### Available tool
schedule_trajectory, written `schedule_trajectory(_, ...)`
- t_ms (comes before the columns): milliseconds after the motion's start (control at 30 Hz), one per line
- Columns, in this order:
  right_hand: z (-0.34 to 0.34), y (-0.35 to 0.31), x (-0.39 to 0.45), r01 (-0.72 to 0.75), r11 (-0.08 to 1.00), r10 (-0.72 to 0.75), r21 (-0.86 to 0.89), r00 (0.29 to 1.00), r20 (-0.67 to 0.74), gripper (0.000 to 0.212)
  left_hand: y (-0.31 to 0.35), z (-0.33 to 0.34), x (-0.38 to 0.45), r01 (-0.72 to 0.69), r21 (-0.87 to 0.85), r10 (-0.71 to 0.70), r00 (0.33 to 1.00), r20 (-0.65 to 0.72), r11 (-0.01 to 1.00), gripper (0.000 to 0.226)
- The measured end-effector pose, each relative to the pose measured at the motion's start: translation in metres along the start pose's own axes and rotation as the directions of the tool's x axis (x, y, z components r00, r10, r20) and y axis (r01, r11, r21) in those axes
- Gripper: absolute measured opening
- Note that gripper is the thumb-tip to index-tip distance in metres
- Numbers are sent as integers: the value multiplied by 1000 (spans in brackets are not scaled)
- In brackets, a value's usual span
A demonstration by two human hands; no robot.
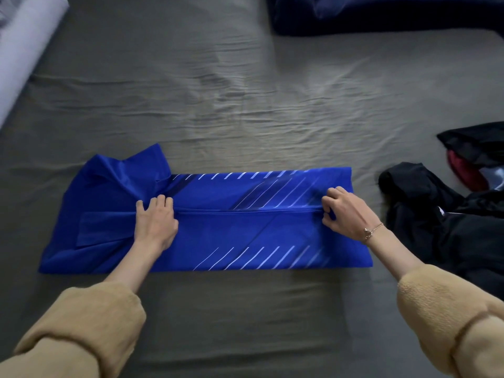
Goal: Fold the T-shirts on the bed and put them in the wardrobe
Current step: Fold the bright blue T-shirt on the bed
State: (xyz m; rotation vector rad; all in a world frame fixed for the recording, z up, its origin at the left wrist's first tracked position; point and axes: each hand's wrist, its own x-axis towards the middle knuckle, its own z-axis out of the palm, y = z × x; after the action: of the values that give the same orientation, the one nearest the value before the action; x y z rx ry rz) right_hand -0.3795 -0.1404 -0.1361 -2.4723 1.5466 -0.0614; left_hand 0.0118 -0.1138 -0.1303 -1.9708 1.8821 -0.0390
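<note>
A bright blue T-shirt (pixel 231 230) with thin white diagonal stripes lies lengthwise across the grey bed sheet (pixel 218 91), its near long side folded over to the middle. One sleeve sticks up at the far left end. My left hand (pixel 156 218) lies flat on the folded edge near the sleeve end, fingers straight. My right hand (pixel 345 211) pinches the same folded edge at the right end, fingers curled into the cloth.
A heap of black clothes (pixel 441 222) with a bit of red lies on the bed at the right. Dark navy fabric (pixel 381 15) sits at the far right top. A white roll or pillow (pixel 24 50) lies at the far left.
</note>
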Motion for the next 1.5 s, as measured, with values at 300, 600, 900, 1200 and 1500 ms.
schedule_trajectory(300,11,-44,30,-14,1000,13,26,1000,13,21,-21,1,8,-32,-477,-84,972,-220,878,33)
schedule_trajectory(600,24,-95,80,-42,996,44,81,999,-20,40,-23,0,26,-318,-310,251,938,-237,896,51)
schedule_trajectory(900,48,-119,97,-285,957,290,-54,933,212,72,-25,4,50,-396,-51,394,918,-39,917,53)
schedule_trajectory(1200,47,-226,192,0,994,12,114,995,-100,32,-113,7,76,48,-862,-155,987,-36,504,17)
schedule_trajectory(1500,43,-303,272,-362,637,303,681,929,210,53,-175,35,72,437,-898,4,899,437,-52,38)
